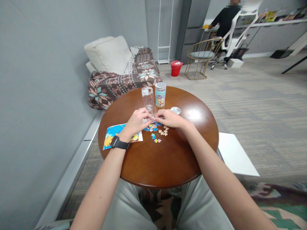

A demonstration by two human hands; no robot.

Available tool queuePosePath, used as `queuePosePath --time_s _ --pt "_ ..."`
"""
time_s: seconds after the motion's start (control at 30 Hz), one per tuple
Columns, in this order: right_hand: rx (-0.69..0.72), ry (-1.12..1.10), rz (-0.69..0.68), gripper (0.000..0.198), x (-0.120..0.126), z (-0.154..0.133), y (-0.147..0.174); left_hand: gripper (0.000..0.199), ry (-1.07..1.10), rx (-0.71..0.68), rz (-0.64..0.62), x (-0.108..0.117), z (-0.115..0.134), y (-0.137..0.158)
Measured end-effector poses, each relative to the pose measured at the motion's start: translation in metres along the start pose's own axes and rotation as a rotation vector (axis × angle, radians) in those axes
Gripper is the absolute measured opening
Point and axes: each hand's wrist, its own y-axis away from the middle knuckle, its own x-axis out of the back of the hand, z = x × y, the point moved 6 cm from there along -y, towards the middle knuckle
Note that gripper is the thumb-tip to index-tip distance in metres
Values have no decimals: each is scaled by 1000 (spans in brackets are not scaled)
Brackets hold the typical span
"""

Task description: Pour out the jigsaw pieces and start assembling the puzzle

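My left hand (138,120) and my right hand (169,118) meet over a pile of jigsaw puzzle pieces (151,127) on the round brown table (163,166). Thumbs and fingers on both sides are pinched together, fingertips nearly touching. Anything between them is too small to make out. Just in front of the pile lie a blue piece (153,136) and a few joined pieces (157,141). Plain-backed pieces (164,131) lie to the right. A colourful picture sheet (111,135) is partly covered by my left wrist.
Beyond my hands stand a clear jar (148,97) and a cartoon-printed can (160,95). A round lid (176,110) lies to their right. Past the table are a covered sofa (144,68), a red bin (176,68), a gold-framed chair (201,56) and a seated person (224,20).
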Motion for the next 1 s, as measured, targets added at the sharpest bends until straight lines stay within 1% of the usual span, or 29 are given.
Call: queuePosePath --time_s 0.2,0.33,0.47,0.57,0.63,0.73,0.8,0.87,1.0 --pt "-70 -87 -31 28 0 1 3 10 -8 0 -26 -3 -1 -1" --pt "-82 -139 -41 23 0 1 3 11 -12 8 -19 -3 -3 0" --pt "-104 -211 -50 24 -1 3 2 10 -12 -21 -3 -2 -2 0" --pt "-101 -209 -57 20 -2 4 2 10 -18 -13 -11 -2 0 -1" --pt "-91 -174 -45 16 -2 6 1 10 -53 69 4 -1 -5 -1" --pt "-102 -100 26 10 1 14 0 12 -161 299 61 2 -22 3" --pt "-118 -49 74 8 4 18 0 13 -215 414 73 2 -35 8" --pt "-126 5 91 8 5 21 0 15 -227 460 64 2 -44 11" --pt "-126 101 63 10 3 21 0 14 -196 478 45 0 -53 13"
